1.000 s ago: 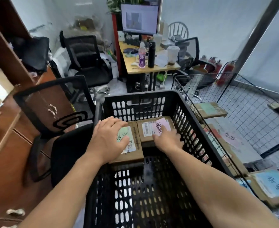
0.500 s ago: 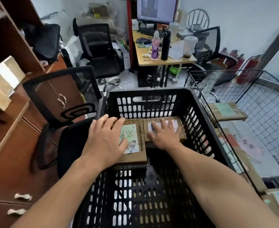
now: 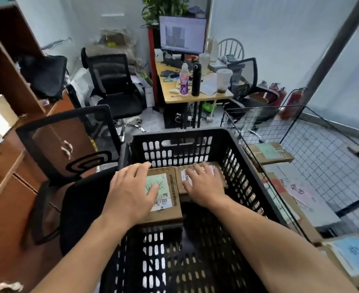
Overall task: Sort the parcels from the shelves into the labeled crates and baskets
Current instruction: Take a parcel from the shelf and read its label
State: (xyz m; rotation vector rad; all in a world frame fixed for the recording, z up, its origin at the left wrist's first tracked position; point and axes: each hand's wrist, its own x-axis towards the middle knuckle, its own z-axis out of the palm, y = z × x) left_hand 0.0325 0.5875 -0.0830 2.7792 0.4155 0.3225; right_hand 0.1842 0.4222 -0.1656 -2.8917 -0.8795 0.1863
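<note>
Inside the black crate (image 3: 174, 134), at its far end, two boxes lie side by side. The left hand (image 3: 132, 189) rests flat, fingers spread, on the green-labelled parcel (image 3: 174, 208). The right hand (image 3: 204, 185) lies spread on the other parcel (image 3: 220, 176) (label mostly covered). The wire basket (image 3: 263, 107) stands just right of the crate.

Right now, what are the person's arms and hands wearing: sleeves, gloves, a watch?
Nothing visible: no sleeves reach into view, and the left hand and right hand show no gloves, rings, watch or wristband.
</note>
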